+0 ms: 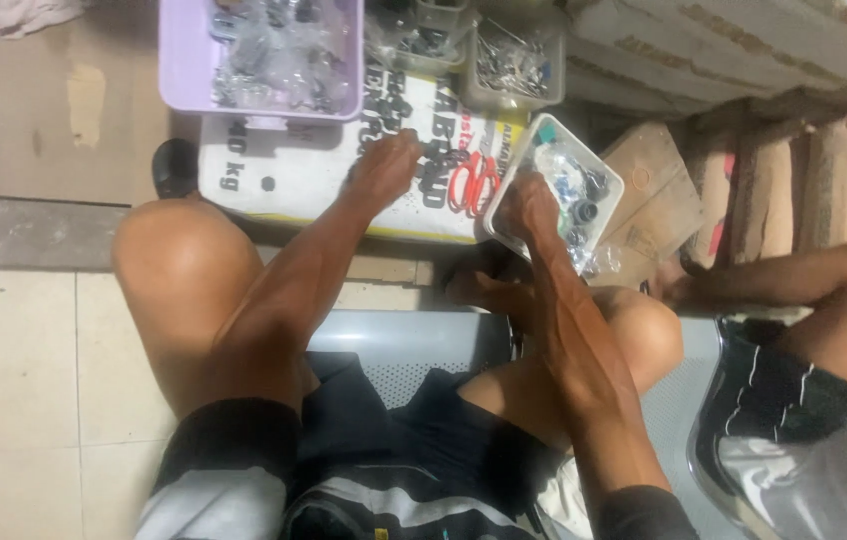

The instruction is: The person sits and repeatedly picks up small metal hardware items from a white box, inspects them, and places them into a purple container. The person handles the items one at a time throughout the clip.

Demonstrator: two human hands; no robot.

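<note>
At the bottom of the frame the person sits on a grey perforated bench (414, 345), knees spread, dark shorts (374, 440) in the lower middle; a second person's leg (824, 290) shows at the right edge. Further up, right of centre, the right hand (527, 208) rests curled on the near rim of a small white tray (599, 175) of dark and blue small parts; whether it pinches anything cannot be told. Left of it, the left hand (384, 165) lies closed, fingertips down on a white printed sack (294, 175), touching small dark parts (434, 155). Red-handled scissors (472, 185) lie between the hands. Farthest, along the top, sit a lilac bin (184, 60) and a clear container (519, 60) of metal pieces.
</note>
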